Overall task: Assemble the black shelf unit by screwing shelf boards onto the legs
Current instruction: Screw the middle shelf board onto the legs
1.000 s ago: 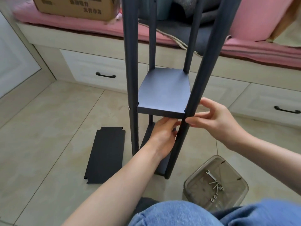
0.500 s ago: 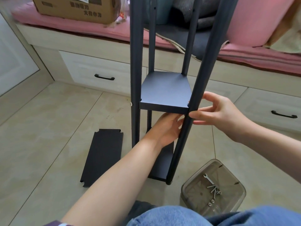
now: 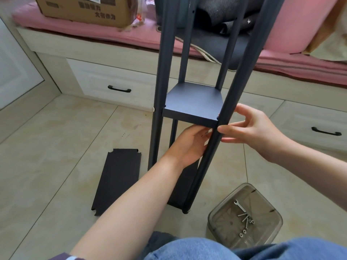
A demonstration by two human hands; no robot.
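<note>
Room: beige tiled floor (image 3: 56, 147), with a low white drawer unit (image 3: 112, 85) along the back under a pink cushion (image 3: 93, 32); a cardboard box (image 3: 84, 10) sits on the cushion at far left.
Loose shelf board (image 3: 117, 180): black, flat on the floor, left of the unit and apart from it.
Shelf unit (image 3: 191, 106): stands upright on the floor at centre; four black legs with one shelf board mounted midway and another low down near the floor.
Front-left leg (image 3: 159, 91): a pale screw head shows on its outer side at the height of the mid board.
Left hand (image 3: 189, 145): reaches under the mid board's front edge, fingers loosely curled toward the front-right leg (image 3: 225, 109); fingertips are hidden behind that leg, so what it holds cannot be told.
Right hand (image 3: 251, 128): thumb and forefinger pinch at the front-right leg at the board's corner, other fingers spread above.
Clear container (image 3: 244, 216): on the floor at lower right, holding a small wrench (image 3: 239, 205) and screws (image 3: 247, 221).
Foreground: blue jeans (image 3: 206, 249) at the bottom edge.
</note>
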